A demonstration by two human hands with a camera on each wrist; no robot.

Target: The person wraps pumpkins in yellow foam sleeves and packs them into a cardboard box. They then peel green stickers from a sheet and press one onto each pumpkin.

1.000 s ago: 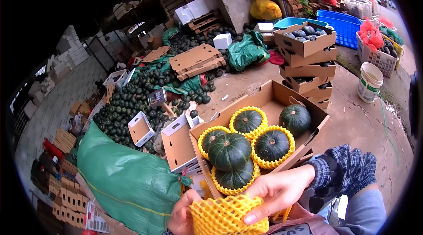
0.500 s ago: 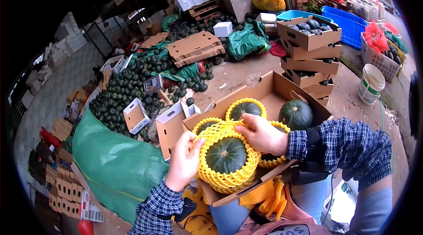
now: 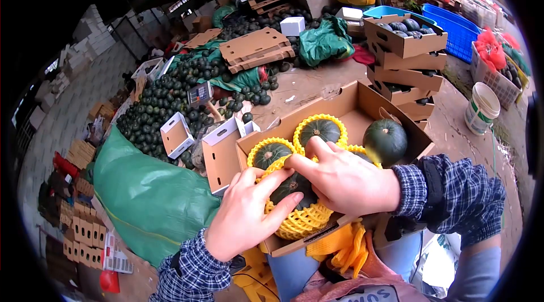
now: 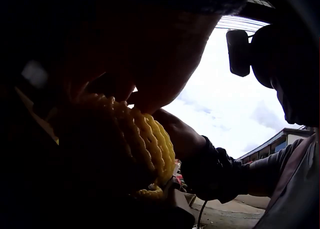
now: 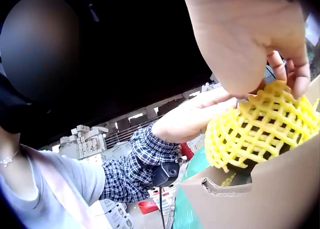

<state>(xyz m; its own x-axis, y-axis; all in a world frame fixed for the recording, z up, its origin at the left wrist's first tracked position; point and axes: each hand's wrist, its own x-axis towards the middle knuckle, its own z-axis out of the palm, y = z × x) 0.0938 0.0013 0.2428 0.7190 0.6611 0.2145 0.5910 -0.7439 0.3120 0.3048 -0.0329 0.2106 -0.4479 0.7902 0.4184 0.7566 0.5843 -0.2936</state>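
Note:
In the head view, a dark green pumpkin (image 3: 294, 188) in a yellow foam net (image 3: 300, 224) sits at the front of an open cardboard box (image 3: 272, 131). My left hand (image 3: 249, 211) lies over its left side, fingers at the net's far edge and thumb over the pumpkin's top. Across the far right side reaches my right hand (image 3: 351, 180), its curled fingers pinching the net's rim. The right wrist view shows the net (image 5: 265, 129) round the pumpkin's side. Behind stand netted pumpkins (image 3: 320, 130), one partly covered by my right hand. A bare pumpkin (image 3: 385, 141) lies at the box's right end.
A full green sack (image 3: 153, 205) lies left of the box, with a heap of pumpkins (image 3: 164, 109) beyond. Pumpkin cartons (image 3: 405, 41) are stacked behind right, near a white bucket (image 3: 481, 106). Orange gloves (image 3: 345, 248) lie on the person's lap.
The foam net, first held below the box, went over the bare pumpkin stacked at the front. Both hands moved up to it and have since shifted closer together round the net's edge.

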